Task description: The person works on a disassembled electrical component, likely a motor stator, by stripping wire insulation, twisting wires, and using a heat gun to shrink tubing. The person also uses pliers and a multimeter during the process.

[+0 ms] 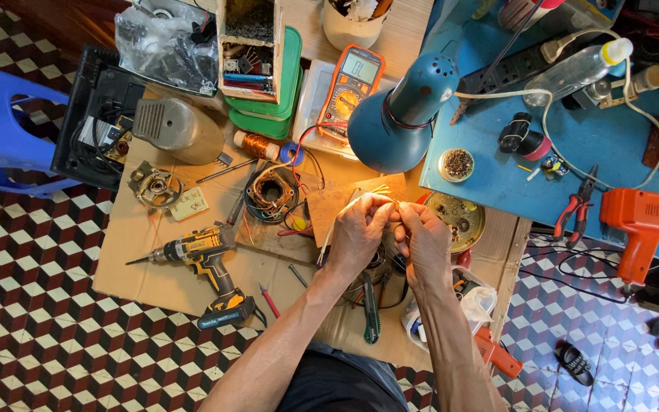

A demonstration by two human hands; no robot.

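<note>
Left hand (358, 229) & right hand (421, 236) pinch thin pale-yellow wire strands (375, 192) between fingertips, just above a wooden board (329, 206), near the teal desk lamp (402, 114) & orange multimeter (350, 82).

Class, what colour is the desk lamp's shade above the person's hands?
Teal blue; the lamp shade shows clearly in the head view.
</note>
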